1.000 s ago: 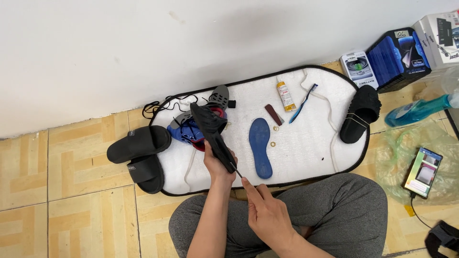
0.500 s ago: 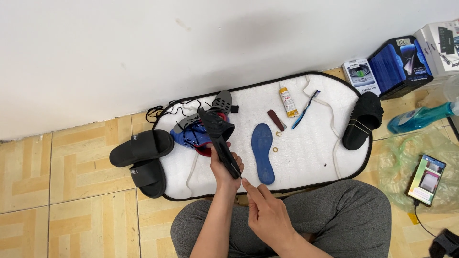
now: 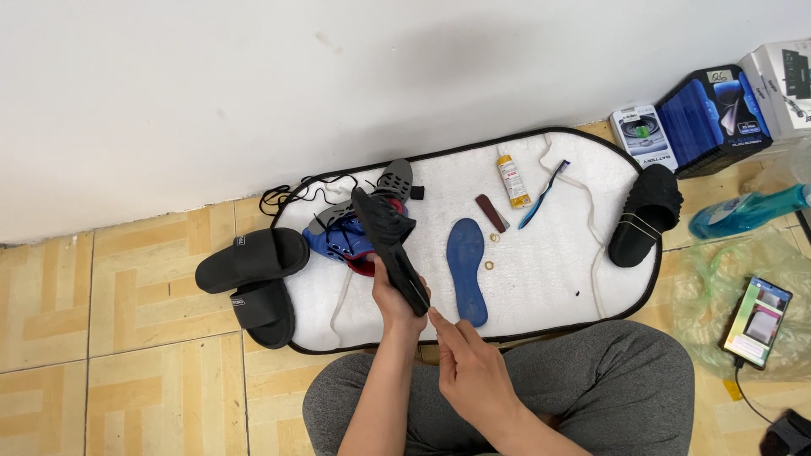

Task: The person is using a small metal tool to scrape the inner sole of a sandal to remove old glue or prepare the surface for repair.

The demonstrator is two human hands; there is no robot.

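Note:
My left hand (image 3: 395,301) is shut on a black shoe sole (image 3: 389,241), holding it up by its lower end over the white mat (image 3: 557,270). My right hand (image 3: 470,371) is just below it with fingers apart, and its forefinger tip touches the sole's lower end. It holds nothing. Behind the sole lie blue, grey and red shoe parts (image 3: 336,241) with black laces (image 3: 296,192). A blue insole (image 3: 466,266) lies flat on the mat, right of my left hand.
On the mat are a glue tube (image 3: 513,179), a blue toothbrush (image 3: 543,194), a dark red strip (image 3: 490,211), two small gold rings (image 3: 489,265) and a black shoe (image 3: 646,215). Two black slides (image 3: 253,257) lie left. Boxes (image 3: 714,110), a blue bottle (image 3: 743,211) and a phone (image 3: 756,323) sit right.
The black sole has shifted slightly right and turned a little in my left hand. My right hand has stayed close under it.

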